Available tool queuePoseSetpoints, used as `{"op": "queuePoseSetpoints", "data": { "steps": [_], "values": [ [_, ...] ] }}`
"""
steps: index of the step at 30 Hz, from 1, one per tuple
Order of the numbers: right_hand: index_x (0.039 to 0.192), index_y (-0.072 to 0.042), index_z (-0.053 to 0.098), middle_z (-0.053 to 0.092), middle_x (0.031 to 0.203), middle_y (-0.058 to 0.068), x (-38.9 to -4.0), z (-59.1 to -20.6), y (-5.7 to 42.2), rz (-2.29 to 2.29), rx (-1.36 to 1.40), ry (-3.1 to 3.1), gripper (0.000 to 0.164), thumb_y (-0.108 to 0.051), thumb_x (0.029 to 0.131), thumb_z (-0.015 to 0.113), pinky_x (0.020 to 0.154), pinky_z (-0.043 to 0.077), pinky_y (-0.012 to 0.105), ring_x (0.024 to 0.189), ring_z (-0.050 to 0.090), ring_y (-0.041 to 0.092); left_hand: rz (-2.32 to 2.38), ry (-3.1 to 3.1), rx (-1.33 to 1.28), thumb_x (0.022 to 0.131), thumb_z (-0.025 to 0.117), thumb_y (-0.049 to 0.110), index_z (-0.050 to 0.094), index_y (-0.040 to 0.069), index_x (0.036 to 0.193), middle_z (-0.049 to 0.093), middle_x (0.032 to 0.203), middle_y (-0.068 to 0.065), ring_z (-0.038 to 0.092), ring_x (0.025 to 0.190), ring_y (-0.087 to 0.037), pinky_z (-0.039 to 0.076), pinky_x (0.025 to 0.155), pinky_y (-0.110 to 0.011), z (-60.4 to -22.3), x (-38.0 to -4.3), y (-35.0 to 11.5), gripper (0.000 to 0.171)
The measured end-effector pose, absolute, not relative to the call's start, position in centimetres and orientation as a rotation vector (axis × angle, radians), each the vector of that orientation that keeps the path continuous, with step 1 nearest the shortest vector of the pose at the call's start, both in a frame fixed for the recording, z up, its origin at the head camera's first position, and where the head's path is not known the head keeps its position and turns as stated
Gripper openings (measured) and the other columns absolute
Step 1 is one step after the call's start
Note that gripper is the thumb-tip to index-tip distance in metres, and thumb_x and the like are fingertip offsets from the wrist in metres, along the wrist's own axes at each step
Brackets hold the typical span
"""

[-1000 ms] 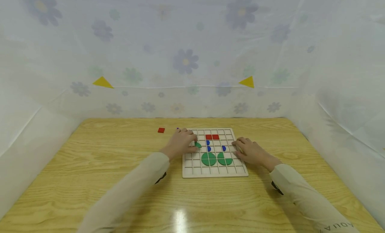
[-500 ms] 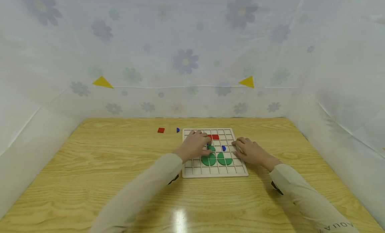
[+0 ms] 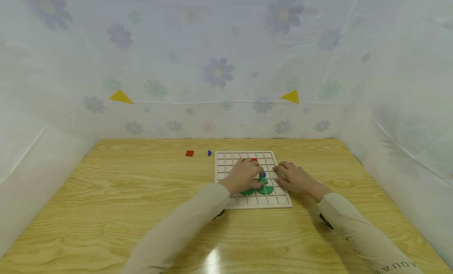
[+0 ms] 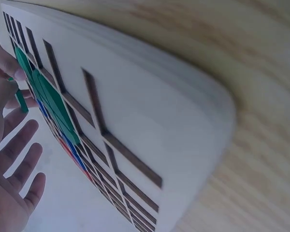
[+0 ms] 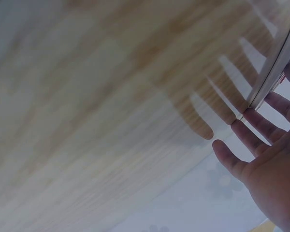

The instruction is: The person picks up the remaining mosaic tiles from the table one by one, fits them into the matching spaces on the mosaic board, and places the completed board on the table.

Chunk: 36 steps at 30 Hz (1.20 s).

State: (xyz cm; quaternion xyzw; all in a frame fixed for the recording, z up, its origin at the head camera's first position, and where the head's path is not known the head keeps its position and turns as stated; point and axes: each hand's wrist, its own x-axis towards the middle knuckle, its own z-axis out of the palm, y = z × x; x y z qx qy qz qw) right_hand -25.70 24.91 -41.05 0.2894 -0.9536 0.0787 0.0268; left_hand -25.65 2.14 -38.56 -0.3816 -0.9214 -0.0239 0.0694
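Over the middle of a white gridded board [image 3: 270, 201] is my left hand [image 3: 243, 175], pinching a green quarter-circle piece [image 3: 263, 181] between thumb and fingers. In the left wrist view that green piece [image 4: 21, 101] stands on edge in the pinch, above the board. Two green shapes [image 3: 266, 190] lie on the near half of the grid, the left one mostly covered by the hand. A blue half-circle [image 3: 264, 174] and a red square [image 3: 255, 159] show beyond the fingers. My right hand [image 3: 295, 178] rests at the board's right edge, its fingers extended in the right wrist view.
On the wooden table [image 3: 141, 211], left of the board's far corner, lie a loose red square [image 3: 189, 153] and a blue half-circle tile [image 3: 209, 153]. White flowered sheeting [image 3: 191, 120] encloses the back and sides, with yellow triangles [image 3: 292, 96] on it.
My left hand has moved rightward across the board from its left edge, carrying the green quarter-circle. The loose blue half-circle on the table is now uncovered. My right hand has stayed put.
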Motion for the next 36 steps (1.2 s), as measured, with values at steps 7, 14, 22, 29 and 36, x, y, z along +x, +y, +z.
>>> {"op": "queuePoseSetpoints", "data": {
  "steps": [7,14,22,29,36],
  "values": [
    [0.125,-0.008,0.051,0.049,0.124,0.015,-25.7,-41.1,25.0,0.247,0.9,-2.933,0.038,-0.028,0.093,0.052,0.08,0.041,0.061,0.107,0.051,0.036,-0.053,-2.756,-1.151,0.083,0.059,0.05,0.066,0.027,0.1,0.063,0.1,0.01,0.054,0.093,-0.013,0.043,0.086,-0.034,-38.6,-25.3,3.3,0.029],
    [0.124,-0.008,0.051,0.05,0.123,0.016,-25.7,-41.0,24.9,0.238,0.907,-2.926,0.037,-0.027,0.093,0.052,0.08,0.041,0.061,0.107,0.051,0.037,-0.011,-2.783,-1.127,0.084,0.058,0.051,0.065,0.027,0.1,0.062,0.1,0.01,0.052,0.09,-0.012,0.041,0.081,-0.032,-38.8,-25.3,3.8,0.03],
    [0.124,-0.008,0.052,0.05,0.122,0.015,-25.6,-40.9,24.8,0.237,0.904,-2.928,0.036,-0.027,0.093,0.052,0.079,0.042,0.06,0.106,0.052,0.036,-0.004,-2.796,-1.1,0.083,0.058,0.051,0.066,0.026,0.1,0.062,0.1,0.009,0.053,0.093,-0.013,0.042,0.086,-0.035,-38.7,-25.3,3.9,0.031],
    [0.123,-0.008,0.052,0.05,0.121,0.015,-25.6,-40.9,24.8,0.224,0.905,-2.926,0.036,-0.027,0.093,0.052,0.079,0.042,0.059,0.104,0.052,0.035,0.005,-2.804,-1.098,0.083,0.058,0.053,0.065,0.028,0.096,0.061,0.099,0.01,0.051,0.09,-0.012,0.04,0.082,-0.031,-39.1,-25.5,4.1,0.03],
    [0.123,-0.008,0.053,0.051,0.12,0.014,-25.5,-40.9,24.7,0.23,0.903,-2.929,0.036,-0.027,0.093,0.053,0.079,0.042,0.06,0.102,0.053,0.035,0.048,-2.812,-1.097,0.083,0.056,0.054,0.065,0.028,0.097,0.06,0.099,0.01,0.05,0.091,-0.012,0.04,0.082,-0.033,-39.2,-25.5,4.3,0.031]
  ]
}}
